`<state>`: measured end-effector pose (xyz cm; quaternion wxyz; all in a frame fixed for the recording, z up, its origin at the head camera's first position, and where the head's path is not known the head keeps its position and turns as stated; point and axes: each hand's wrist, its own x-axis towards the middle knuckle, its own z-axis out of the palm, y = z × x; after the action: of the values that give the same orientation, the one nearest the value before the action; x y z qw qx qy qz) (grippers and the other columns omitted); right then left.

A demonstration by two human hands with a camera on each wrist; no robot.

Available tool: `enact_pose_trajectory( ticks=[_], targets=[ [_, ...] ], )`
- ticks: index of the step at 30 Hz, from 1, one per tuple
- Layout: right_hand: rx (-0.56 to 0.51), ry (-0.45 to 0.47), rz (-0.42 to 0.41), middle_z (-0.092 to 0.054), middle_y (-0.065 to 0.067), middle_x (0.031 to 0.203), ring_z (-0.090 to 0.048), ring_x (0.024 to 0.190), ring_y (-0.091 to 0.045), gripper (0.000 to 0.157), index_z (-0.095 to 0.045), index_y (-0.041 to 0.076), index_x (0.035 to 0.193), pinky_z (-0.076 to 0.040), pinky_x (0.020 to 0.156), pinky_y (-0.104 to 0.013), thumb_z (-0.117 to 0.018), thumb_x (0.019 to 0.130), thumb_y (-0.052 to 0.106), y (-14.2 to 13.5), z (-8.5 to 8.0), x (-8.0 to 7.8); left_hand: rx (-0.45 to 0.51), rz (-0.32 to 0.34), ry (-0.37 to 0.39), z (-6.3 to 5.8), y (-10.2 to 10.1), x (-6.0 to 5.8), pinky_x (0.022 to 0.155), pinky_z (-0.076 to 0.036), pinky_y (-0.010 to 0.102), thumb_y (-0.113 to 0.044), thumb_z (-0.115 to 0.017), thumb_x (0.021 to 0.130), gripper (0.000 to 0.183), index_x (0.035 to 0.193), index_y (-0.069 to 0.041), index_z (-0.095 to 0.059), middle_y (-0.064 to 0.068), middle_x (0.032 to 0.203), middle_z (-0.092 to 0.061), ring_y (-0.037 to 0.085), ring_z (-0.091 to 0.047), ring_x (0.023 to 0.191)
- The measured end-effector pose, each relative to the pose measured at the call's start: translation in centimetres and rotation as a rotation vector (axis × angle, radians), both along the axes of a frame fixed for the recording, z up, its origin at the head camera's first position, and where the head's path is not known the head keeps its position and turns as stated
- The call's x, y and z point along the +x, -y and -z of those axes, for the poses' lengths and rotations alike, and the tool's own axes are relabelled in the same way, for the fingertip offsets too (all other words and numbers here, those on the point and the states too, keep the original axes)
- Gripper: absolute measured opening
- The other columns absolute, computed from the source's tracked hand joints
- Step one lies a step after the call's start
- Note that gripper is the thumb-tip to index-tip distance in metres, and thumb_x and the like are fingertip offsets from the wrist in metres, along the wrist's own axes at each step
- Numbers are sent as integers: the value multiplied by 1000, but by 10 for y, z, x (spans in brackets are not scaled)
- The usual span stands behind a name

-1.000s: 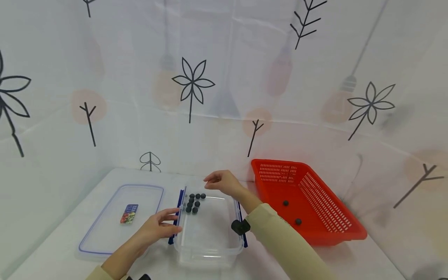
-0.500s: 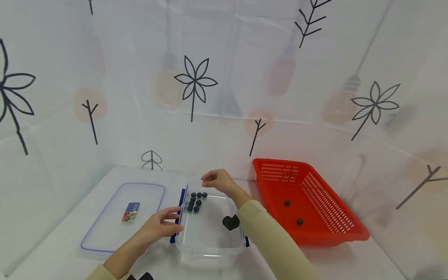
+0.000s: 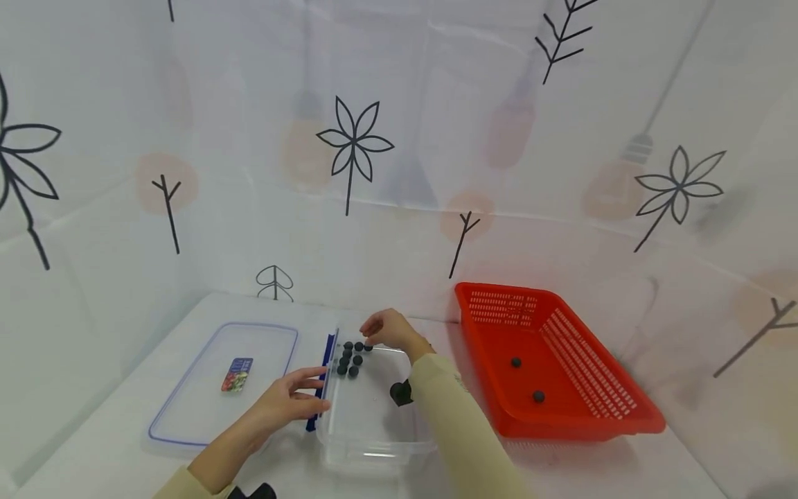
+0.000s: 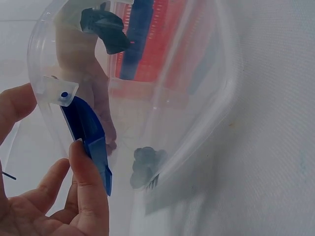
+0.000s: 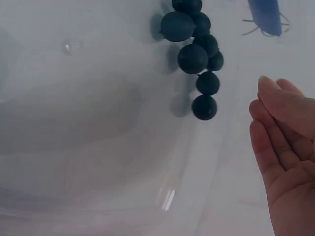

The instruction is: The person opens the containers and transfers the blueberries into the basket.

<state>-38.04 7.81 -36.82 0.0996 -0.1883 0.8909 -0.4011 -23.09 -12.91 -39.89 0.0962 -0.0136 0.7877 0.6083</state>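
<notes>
A clear plastic box point(image 3: 380, 409) stands on the table, several dark round balls point(image 3: 347, 360) gathered along its far left side. At the box's left wall my left hand point(image 3: 283, 400) is spread, fingertips touching the rim and a hanging blue latch point(image 4: 91, 135). My right hand point(image 3: 391, 329) is over the far end, its loosely bent fingers close to the rearmost balls and overlapping one in the head view. In the right wrist view, nothing shows between the thumb and fingers of that hand point(image 5: 290, 142), and the row of balls point(image 5: 204, 107) lies beside its fingertips.
To the right stands a red perforated basket point(image 3: 499, 336) holding two more dark balls point(image 3: 539, 396). A clear lid point(image 3: 193, 395) with a blue seal lies at the left, bearing a small colourful card point(image 3: 237, 374). Behind the table hangs a patterned white cloth point(image 3: 399, 263).
My right hand has shifted left and lower, closer to the rearmost balls. The left hand stays against the box's left side. The head view has turned slightly.
</notes>
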Motion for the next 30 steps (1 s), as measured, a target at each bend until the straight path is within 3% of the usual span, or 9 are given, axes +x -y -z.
enact_pose_trajectory(
  ticks=[3,7,12,16,30],
  targets=[
    [48,-41,-24,-65,-5,88,-60,83,-18,21,-69,1,96,-52,74,-30,-73,76,-4,-2,15,-13,3,12,-8,-1,0,0,78,-53,40,-25,-79,74,67,133,-11,-50,11,121,-56,21,-59,96],
    [138,-78,-2,-63,-3,85,-58,82,-17,19,-70,4,90,-52,74,-30,-73,74,-6,-4,22,-19,17,44,-28,-1,-1,-1,79,-53,40,-29,-80,73,71,134,-10,-48,13,123,-55,22,-58,97],
    [245,-83,15,-64,-7,93,-57,91,-20,24,-70,2,97,-50,82,-34,-70,76,-9,-1,15,-5,19,51,-34,-1,-2,-1,79,-53,41,-31,-80,73,73,134,-9,-48,15,124,-54,22,-58,97],
    [318,-100,8,-63,-6,90,-56,87,-20,25,-71,3,97,-50,81,-33,-70,75,-10,2,17,-1,14,45,-34,0,-1,0,79,-53,41,-30,-80,73,72,134,-9,-48,15,124,-54,22,-58,98],
    [366,-9,-47,-60,1,79,-55,76,-14,19,-71,9,88,-50,74,-29,-73,75,-5,7,21,3,19,35,-21,2,1,0,79,-52,41,-30,-79,73,72,135,-10,-47,14,125,-54,22,-58,98]
  ],
)
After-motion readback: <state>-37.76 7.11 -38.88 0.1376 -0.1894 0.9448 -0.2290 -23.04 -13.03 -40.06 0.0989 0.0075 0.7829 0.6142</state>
